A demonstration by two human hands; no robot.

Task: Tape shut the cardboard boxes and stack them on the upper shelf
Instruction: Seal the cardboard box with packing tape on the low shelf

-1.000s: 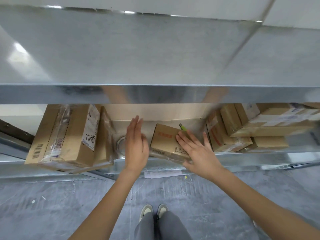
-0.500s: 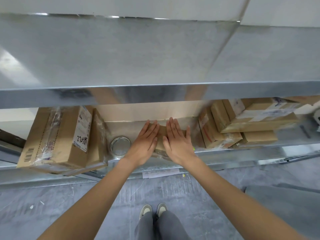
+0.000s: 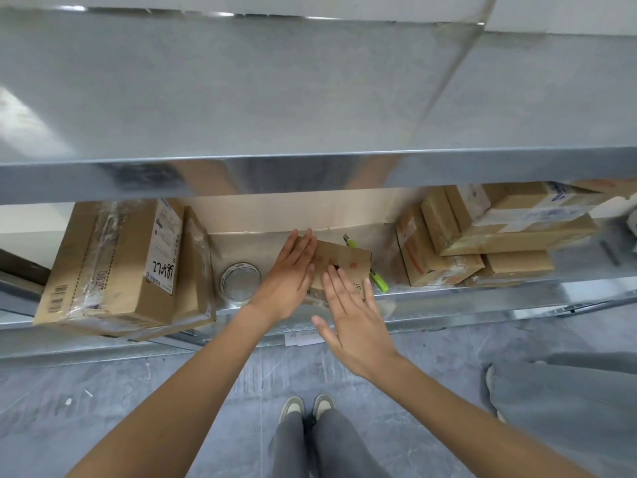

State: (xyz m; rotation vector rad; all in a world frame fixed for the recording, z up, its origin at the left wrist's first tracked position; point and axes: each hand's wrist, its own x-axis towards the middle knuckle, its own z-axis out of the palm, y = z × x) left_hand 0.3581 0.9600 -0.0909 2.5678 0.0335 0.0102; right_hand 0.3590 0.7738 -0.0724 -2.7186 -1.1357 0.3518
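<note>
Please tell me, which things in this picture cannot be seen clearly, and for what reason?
- Small box, head view: the left hand covers its left part, so whether it is taped is unclear.
- Green cutter: its middle is behind the box.
- Box stack on the right: labels too blurred to read; the upper shelf hides its top.
- Right hand: contact with the box is unclear.

The small box (image 3: 339, 262) is plain brown cardboard with faint red print. The big box (image 3: 113, 260) at left is brown with a white label (image 3: 165, 248) bearing black handwriting and a black barcode. The marker (image 3: 378, 281) is lime green. The shelf (image 3: 310, 98) is shiny silver-grey metal; the trousers (image 3: 320, 446) are grey.
</note>
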